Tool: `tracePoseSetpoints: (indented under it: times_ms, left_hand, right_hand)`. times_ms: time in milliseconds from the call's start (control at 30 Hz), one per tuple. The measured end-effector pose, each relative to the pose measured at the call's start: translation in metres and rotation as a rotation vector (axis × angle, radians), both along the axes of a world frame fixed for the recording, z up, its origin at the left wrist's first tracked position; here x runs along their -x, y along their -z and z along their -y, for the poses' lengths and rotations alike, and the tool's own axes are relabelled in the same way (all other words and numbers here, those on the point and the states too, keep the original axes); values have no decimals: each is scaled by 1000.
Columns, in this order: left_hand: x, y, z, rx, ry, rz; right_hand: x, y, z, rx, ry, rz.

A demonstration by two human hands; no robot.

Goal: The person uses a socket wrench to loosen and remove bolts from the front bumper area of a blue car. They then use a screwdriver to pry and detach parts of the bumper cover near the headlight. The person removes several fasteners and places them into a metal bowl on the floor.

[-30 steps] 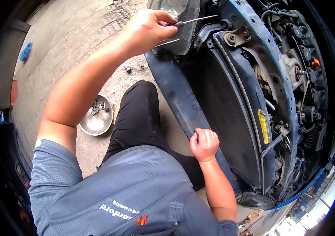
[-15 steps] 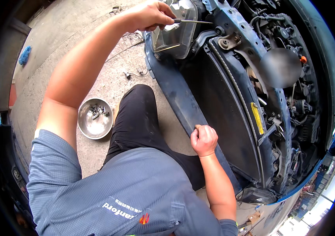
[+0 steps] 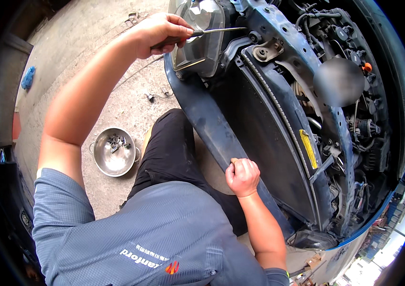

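My left hand grips a screwdriver by its dark handle, fingers wrapped round it. The long, thin shaft points right, across the clear headlight. Its tip is close to a round mount on the blue upper crossmember; contact cannot be made out. Lower down, my right hand is closed in a fist against the long dark-blue bumper beam. Whatever those fingers may hold is hidden.
A metal bowl with side handles stands on the concrete floor, small dark parts inside. Nearby lies a short cable with a connector. Behind the beam is the dark radiator, with the engine bay beyond. Blue crumpled material lies far left.
The view has shifted slightly. My left hand has drawn back left and lower, showing more of the screwdriver handle; the tip remains near the mount. My right fist stays at the beam.
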State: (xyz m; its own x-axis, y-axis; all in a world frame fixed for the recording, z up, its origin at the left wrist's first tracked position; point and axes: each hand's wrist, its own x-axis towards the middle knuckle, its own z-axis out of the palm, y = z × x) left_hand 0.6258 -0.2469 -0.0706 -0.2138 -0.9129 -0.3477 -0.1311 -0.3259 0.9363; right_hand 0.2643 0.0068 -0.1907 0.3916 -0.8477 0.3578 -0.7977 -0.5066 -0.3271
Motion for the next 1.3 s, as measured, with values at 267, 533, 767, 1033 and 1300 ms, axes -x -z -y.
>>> tracePoseSetpoints:
  times_ms: [267, 533, 767, 1033, 1300]
  left_hand:
    - [35, -25, -36, 236, -60, 277]
    - [45, -14, -47, 482, -79, 533]
    - [42, -29, -39, 506, -36, 585]
    - [20, -23, -18, 381, 42, 389]
    - [30, 37, -88, 173, -128, -154]
  right_hand:
    - [0, -3, -3, -3, -14, 3]
    - [-2, 0, -4, 57, -21, -13]
    - [-2, 2, -7, 101, -6, -10]
    - [-4, 4, -9, 113, 28, -39]
    - [-5, 8, -11, 84, 80, -74]
